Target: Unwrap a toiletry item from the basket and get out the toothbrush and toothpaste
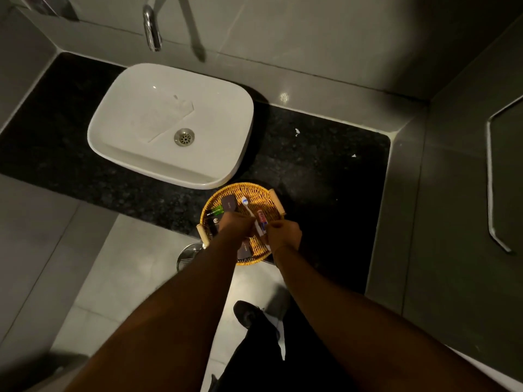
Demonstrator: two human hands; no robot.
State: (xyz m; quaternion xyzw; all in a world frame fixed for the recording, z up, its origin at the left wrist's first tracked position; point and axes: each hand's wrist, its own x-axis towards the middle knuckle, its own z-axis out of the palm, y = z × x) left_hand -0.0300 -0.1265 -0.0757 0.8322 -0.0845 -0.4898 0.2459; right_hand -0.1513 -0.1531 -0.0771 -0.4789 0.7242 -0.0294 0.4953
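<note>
A round wicker basket [263,193] sits at the front edge of the black counter. Both of my hands are over it. My left hand [236,226] is closed around the middle of a white toothbrush [245,203], whose bristle end points away from me. My right hand [284,232] pinches the near end of the clear wrapper, with a small red and blue toothpaste tube [261,217] lying between the two hands. Dark sachets [228,202] and a green one [216,212] lie in the basket's left part.
A white basin [135,154] stands on the counter [311,165] to the left behind the basket, under a chrome tap [152,29]. Grey walls close the back and right. Below the counter edge are the tiled floor, a round metal bin [188,254] and my shoe [249,314].
</note>
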